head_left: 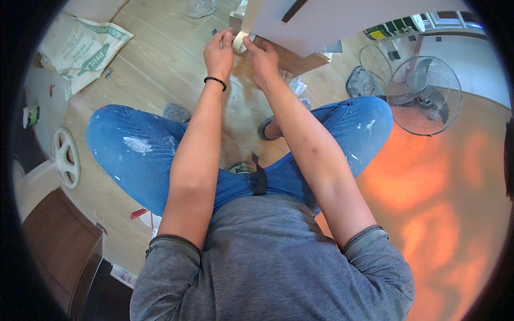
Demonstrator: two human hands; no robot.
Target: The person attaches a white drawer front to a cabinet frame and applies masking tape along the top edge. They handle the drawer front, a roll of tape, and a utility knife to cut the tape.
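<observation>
A roll of pale masking tape sits between my two hands, beside the edge of a white panel. My left hand, with a dark beaded bracelet at its wrist, is closed, its fingertips against the roll's left side. From the other side, my right hand grips the roll, a fingertip at its rim. The lower end of the panel meets a brown wooden edge just beyond my right hand. The hands partly hide the tape, and no loose strip can be made out.
A printed sack lies at the far left, near a white wheel-like object. To the right stands a wire-caged fan, with a cable and a dark grey object beside it. A can stands between my legs.
</observation>
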